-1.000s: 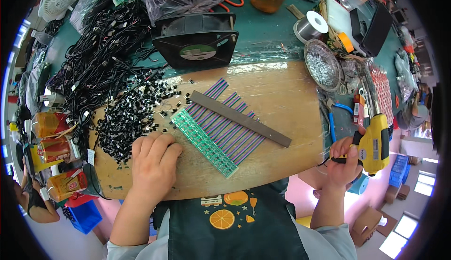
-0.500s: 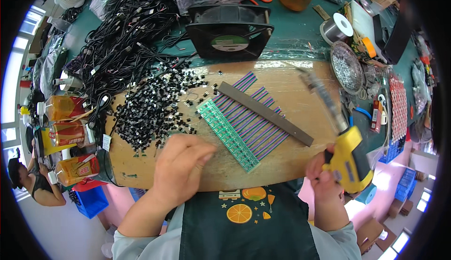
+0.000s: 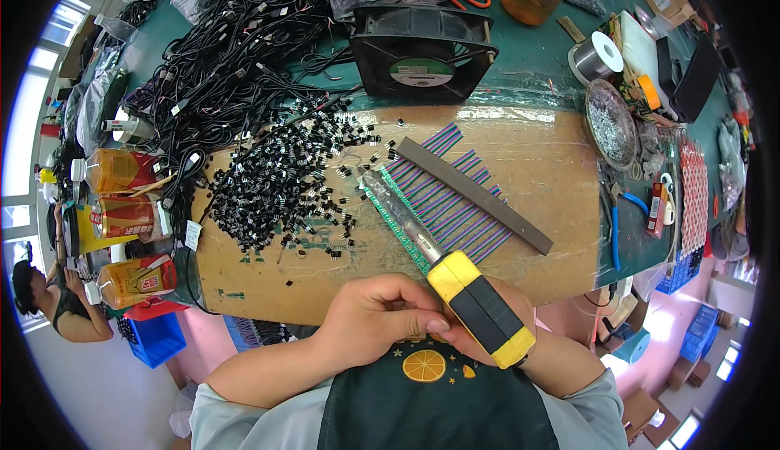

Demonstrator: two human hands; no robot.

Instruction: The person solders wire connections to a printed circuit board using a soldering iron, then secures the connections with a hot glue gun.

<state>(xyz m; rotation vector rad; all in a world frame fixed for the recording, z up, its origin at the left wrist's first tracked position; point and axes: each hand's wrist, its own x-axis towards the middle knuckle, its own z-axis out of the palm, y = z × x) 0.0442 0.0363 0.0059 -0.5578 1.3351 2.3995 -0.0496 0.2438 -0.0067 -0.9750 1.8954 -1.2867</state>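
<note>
At the near edge of the wooden board, a yellow and black soldering tool is gripped by the right hand, whose fingers are wrapped around the thick handle from below. The left hand is closed in a loose fist just beside the handle, with its thumb laid against the yellow part. The tool's long metal shaft is pointed away from the body, up and to the left, and is laid over the green strip board at the left edge of a row of purple and green striped wires. A flat grey bar is set diagonally across those wires. Left of the strip, a loose heap of small black components is spread over the board. Beyond it, a tangle of black cables and a black square fan are seen on the green surface. Orange drink bottles are lined up at the far left, and a spool of solder wire and a dish of metal bits are kept to the right.
</note>
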